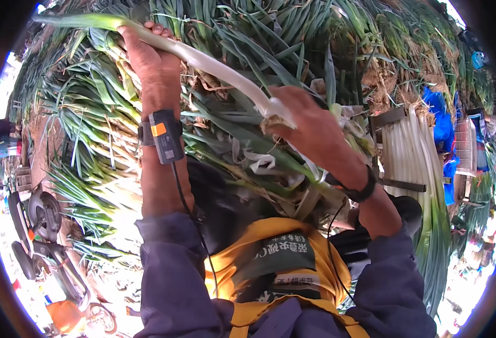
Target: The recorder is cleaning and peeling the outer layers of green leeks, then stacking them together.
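Note:
A long green onion with a white stalk stretches across the upper middle. My left hand grips it near where the white turns green, and its green end points out to the left. At the root end, my right hand is blurred, its fingers around the lower stalk near a torn brownish outer layer. How firmly those fingers grip is hard to make out. Peeled white onions lie side by side in a metal-barred rack to my right, their green leaves hanging toward me.
Unpeeled green onions are heaped at left and ahead. Stripped leaf scraps lie below my hands. Blue plastic is beyond the rack. A parked scooter stands at far left. A yellow apron covers my lap; cables run along both arms.

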`<state>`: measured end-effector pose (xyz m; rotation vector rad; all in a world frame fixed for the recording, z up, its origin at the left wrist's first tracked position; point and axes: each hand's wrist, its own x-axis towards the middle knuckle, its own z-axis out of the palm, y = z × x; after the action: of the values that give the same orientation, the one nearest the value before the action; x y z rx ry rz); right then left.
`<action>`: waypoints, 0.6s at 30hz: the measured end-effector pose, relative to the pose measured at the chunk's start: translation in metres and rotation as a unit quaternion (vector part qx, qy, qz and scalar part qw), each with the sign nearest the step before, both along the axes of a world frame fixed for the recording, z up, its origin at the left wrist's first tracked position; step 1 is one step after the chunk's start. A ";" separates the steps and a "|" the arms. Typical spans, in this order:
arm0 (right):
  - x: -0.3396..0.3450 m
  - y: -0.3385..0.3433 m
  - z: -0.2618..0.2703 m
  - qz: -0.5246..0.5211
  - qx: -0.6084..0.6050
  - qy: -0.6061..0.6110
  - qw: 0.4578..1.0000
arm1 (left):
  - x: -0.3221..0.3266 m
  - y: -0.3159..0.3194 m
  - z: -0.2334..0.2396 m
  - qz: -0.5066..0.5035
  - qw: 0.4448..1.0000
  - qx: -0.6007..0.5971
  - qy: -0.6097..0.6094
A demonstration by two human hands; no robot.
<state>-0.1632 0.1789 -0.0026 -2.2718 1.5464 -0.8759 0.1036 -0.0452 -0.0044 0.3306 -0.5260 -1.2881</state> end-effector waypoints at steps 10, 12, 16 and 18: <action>-0.015 0.021 -0.030 0.053 0.076 0.134 0.987 | 0.011 0.001 -0.015 -0.035 0.998 0.035 0.030; -0.035 0.041 -0.062 0.110 0.119 0.185 0.969 | 0.022 -0.010 -0.017 0.002 0.999 0.028 0.038; -0.045 0.042 -0.049 0.017 0.201 0.212 0.956 | -0.002 0.000 0.006 0.057 0.998 0.020 0.022; -0.017 0.014 -0.015 -0.027 0.053 0.014 0.998 | -0.023 0.017 0.011 0.061 0.997 0.013 -0.033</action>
<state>-0.1800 0.1926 -0.0179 -2.1875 1.6333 -0.7596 0.0807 -0.0277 0.0070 0.4225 -0.5368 -1.1689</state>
